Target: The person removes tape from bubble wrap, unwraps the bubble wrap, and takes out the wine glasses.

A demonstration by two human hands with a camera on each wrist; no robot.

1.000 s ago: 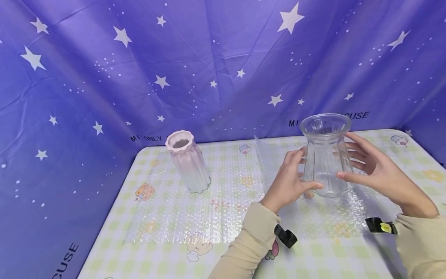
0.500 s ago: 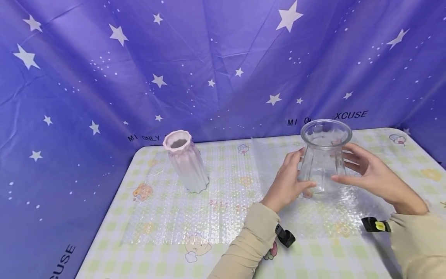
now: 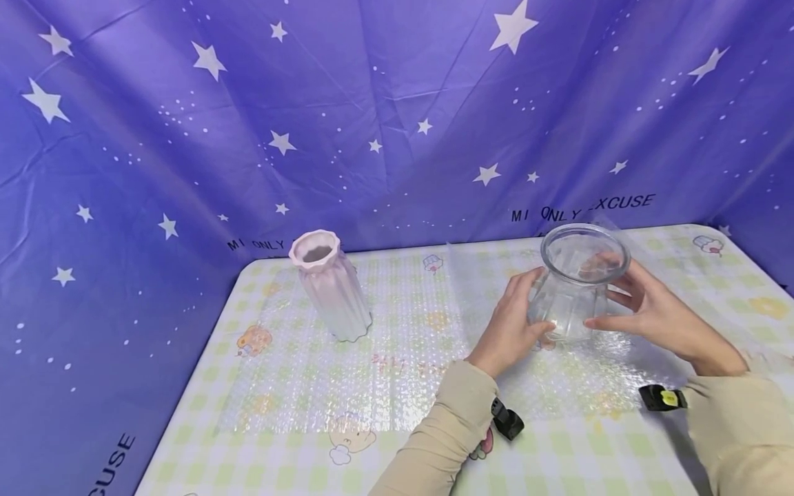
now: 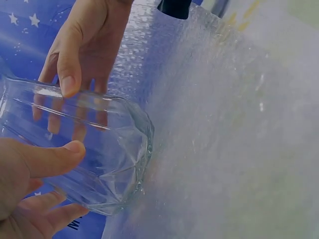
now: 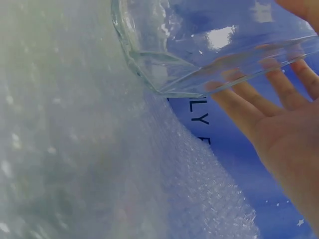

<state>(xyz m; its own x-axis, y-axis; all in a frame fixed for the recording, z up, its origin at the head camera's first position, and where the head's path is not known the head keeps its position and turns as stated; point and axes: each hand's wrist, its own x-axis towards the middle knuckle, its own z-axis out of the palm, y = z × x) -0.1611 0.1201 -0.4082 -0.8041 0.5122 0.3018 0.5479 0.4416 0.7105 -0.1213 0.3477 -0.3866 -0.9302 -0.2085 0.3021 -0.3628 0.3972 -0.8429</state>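
A clear glass vase [image 3: 567,306] with a wide round rim leans so that its mouth tips toward me. My left hand [image 3: 505,327] holds its left side, thumb low on the near face. From the other side my right hand [image 3: 660,317] grips it, with its fingers behind the glass. In the left wrist view, the faceted base of the vase [image 4: 127,159] is close to a sheet of bubble wrap [image 4: 214,129]; whether they touch I cannot tell. Through the glass in the right wrist view, fingertips of the right hand [image 5: 284,129] show against the wall.
A ribbed pink-and-white vase [image 3: 335,296] stands upright to the left on more bubble wrap [image 3: 298,393]. Green checked cloth covers the table [image 3: 205,448]. Behind hangs a blue curtain [image 3: 372,103] with white stars.
The glass vase has come down, and its rim has tipped further toward me. Both hands have moved with it and keep their hold. The pink-and-white vase stays where it was.
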